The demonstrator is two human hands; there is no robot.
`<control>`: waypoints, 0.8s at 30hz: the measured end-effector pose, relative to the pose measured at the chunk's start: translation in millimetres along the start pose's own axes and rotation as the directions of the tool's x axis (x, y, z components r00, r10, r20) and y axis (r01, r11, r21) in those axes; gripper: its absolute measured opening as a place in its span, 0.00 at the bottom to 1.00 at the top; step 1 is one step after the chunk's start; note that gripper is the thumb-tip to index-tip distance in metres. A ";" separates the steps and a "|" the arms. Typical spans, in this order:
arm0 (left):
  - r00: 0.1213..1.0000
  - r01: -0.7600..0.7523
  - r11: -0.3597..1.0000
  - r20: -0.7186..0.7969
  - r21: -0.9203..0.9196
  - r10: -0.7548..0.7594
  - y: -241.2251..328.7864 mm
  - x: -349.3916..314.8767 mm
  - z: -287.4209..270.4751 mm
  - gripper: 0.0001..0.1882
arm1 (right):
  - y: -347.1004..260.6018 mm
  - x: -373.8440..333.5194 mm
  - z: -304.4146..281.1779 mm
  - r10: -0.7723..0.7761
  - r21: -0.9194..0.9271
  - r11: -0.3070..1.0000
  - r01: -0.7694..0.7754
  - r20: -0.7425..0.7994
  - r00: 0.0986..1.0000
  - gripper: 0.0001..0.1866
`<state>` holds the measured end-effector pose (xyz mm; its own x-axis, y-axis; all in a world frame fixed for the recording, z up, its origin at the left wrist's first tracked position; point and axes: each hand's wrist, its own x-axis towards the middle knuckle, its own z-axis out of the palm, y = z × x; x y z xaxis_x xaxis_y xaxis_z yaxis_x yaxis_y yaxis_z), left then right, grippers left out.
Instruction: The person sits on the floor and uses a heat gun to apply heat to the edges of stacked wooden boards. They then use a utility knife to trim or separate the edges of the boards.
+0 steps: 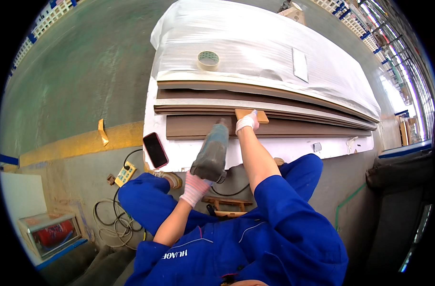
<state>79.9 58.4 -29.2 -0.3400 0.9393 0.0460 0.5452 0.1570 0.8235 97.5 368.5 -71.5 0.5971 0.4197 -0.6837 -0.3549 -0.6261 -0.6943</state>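
Observation:
My left hand, in a pale striped work glove, is closed at the rear end of a teal and dark-grey power tool. The tool's narrow front end points away from me and reaches the brown panels. Its kind and its trigger are hidden from this angle. Just right of the tool's tip, my gloved right hand grips a small flat wooden block. That block lies against the front edges of the stacked brown panels, which have white sheeting between some layers.
White foam wrap covers the stack, with a tape roll and a small pale rectangle on top. A phone lies at the table's left corner. A yellow power strip and coiled cable are on the floor.

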 end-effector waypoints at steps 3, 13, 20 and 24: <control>0.965 0.181 0.389 0.087 -0.903 -0.248 -24.6 -12.2 15.9 0.24 | 10.2 24.1 6.5 -0.059 -0.143 0.989 0.050 -0.057 0.997 0.31; 0.945 0.101 0.045 0.082 -0.994 -0.316 -18.3 -3.2 10.7 0.21 | 5.2 3.9 4.4 -0.004 -0.071 0.997 0.005 0.003 1.000 0.29; 0.945 0.124 0.338 0.007 -0.933 -0.327 -11.8 -13.6 -14.9 0.23 | 27.4 -47.1 7.6 0.054 -0.175 0.983 -0.053 0.004 0.999 0.32; 0.976 0.174 0.939 -0.075 -0.297 -0.204 1.0 -8.8 -32.4 0.23 | 30.2 -48.3 1.8 -0.033 -0.299 0.954 0.001 -0.103 0.994 0.32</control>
<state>58.6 40.3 -10.4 -0.5009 0.8617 -0.0808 0.2250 0.2198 0.9492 56.6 330.6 -59.9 0.6795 0.3701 -0.6335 -0.1229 -0.7939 -0.5955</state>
